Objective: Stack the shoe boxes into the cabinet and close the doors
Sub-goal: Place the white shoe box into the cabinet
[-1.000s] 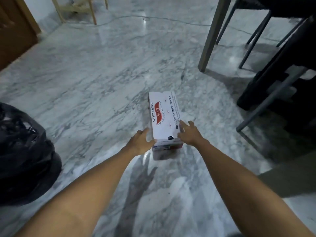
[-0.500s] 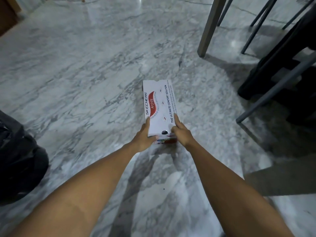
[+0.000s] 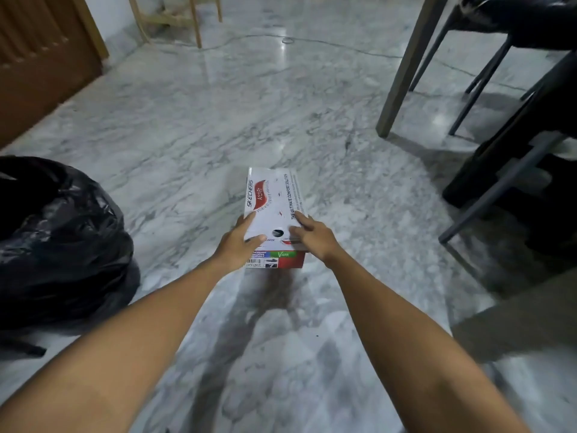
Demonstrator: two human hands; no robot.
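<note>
Two bare forearms reach up from the bottom corners of the frame toward its middle, where both hands hold one shoe box (image 3: 272,205). The left hand (image 3: 238,245) is clenched on the near left corner of the box, thumb lying across the white lid and fingers running up the left edge. The right hand (image 3: 313,237) grasps the near right corner, its fingers spread over the lid beside the black printed line of text. The box is white on top with a red logo, and its near end shows a red panel and a label. It points lengthwise away from the camera; whether it rests on the floor (image 3: 193,126) or is just clear of it cannot be told, though a blurred shadow lies on the marble right below its near end. At the left edge of the frame sits a crumpled black plastic bag (image 3: 56,239), well apart from the box. Farther up on the right stand a table leg (image 3: 406,67) and dark chair legs (image 3: 480,85). In the upper left is a brown wooden door (image 3: 40,57), and a thin cable (image 3: 331,45) runs across the floor near the top.
</note>
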